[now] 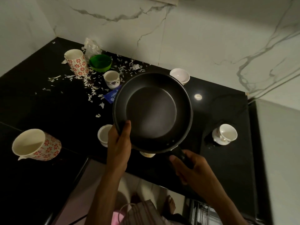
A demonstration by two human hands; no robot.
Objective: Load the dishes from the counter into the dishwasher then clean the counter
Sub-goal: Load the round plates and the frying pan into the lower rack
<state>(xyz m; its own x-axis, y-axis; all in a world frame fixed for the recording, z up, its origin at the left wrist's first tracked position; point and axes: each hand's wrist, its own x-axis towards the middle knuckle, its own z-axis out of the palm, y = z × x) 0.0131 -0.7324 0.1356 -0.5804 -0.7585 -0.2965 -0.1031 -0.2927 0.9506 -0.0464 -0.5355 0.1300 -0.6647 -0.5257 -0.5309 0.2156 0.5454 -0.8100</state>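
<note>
A black frying pan is held above the black counter. My right hand grips its handle at the near side. My left hand holds the pan's left rim, thumb inside. Two red-flowered mugs stand on the counter, one at the near left and one at the far left. A green bowl, a small floral cup, a white bowl and a white cup stand around the pan. Another white cup sits half hidden behind my left hand.
Torn paper scraps litter the counter's far left, with a crumpled plastic wrapper and a blue packet. Marble walls close the back and right. The counter's front edge runs below my wrists; a dishwasher rack shows at the bottom.
</note>
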